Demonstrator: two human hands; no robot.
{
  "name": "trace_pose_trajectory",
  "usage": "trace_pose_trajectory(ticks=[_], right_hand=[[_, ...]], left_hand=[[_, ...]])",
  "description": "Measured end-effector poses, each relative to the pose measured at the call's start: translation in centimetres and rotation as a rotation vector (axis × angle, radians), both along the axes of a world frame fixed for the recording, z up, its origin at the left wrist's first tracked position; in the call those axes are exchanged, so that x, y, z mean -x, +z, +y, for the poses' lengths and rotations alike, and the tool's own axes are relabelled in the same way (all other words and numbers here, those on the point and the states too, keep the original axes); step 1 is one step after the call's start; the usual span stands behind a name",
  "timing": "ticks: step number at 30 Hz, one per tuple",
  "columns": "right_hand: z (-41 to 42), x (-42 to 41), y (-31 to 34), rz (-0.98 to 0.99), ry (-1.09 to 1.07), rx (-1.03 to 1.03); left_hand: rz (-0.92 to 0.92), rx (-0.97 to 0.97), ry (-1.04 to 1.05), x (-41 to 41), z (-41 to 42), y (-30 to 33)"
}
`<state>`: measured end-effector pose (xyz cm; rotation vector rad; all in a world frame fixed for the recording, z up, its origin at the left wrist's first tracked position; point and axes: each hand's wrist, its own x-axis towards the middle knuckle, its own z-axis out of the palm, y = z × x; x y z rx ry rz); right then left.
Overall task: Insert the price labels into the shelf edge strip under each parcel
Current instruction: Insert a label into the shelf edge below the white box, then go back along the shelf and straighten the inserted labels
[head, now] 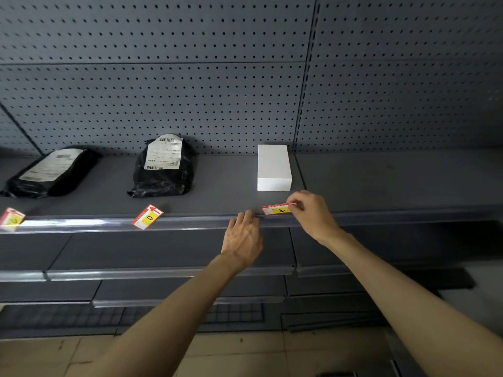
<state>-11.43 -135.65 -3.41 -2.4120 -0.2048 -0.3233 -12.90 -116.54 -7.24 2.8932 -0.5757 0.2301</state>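
Observation:
Three parcels stand on the grey shelf: a flat black bag (51,171) at the left, a black bag (163,167) with a white shipping slip in the middle, and a white box (273,167) at the right. My right hand (310,213) pinches the red-and-yellow label marked E (277,210) just above the clear shelf edge strip (89,223), below the white box. My left hand (243,235) rests its fingertips on the strip just left of that label. A label marked D (147,216) leans loose on the strip under the middle bag. Another label (11,217) sits at the far left edge.
A grey pegboard wall (190,91) backs the shelf. To the right of the white box the shelf (394,180) carries nothing. Lower grey shelves (163,270) with their own edge strips step out below my arms. Tiled floor (40,355) shows at the bottom.

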Motion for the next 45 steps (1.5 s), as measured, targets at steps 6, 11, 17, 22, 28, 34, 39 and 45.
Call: trace_pose_trajectory(ticks=[6,11,17,22,28,34,39,45], right_hand=[[-0.4,-0.1,-0.2,0.015,0.005,0.014],[-0.7,0.0,-0.4,0.02,0.0,0.034],[-0.3,-0.7,-0.3,0.034,0.016,0.069],[0.5,-1.1,-0.5,0.064,0.057,0.18],[0.9,-1.2,-0.5,0.086,0.043,0.233],[1.0,-0.8,0.8,0.04,-0.007,0.272],[4.1,-0.2,2.8,-0.083,0.04,0.379],[13.2,0.4,5.9,-0.064,0.174,0.366]], left_hand=[[-0.013,0.026,-0.012,-0.3,0.0,0.5],[-0.017,0.028,-0.013,-0.6,-0.1,0.3],[-0.04,0.04,-0.028,-0.3,0.2,0.1],[-0.02,0.042,-0.026,-0.4,0.4,0.0],[0.027,0.053,-0.018,-1.0,0.3,0.4],[0.074,0.083,0.001,-1.5,1.9,2.7],[0.091,0.121,0.121,-1.6,6.2,6.0],[0.015,0.125,0.211,-0.5,15.6,10.0]])
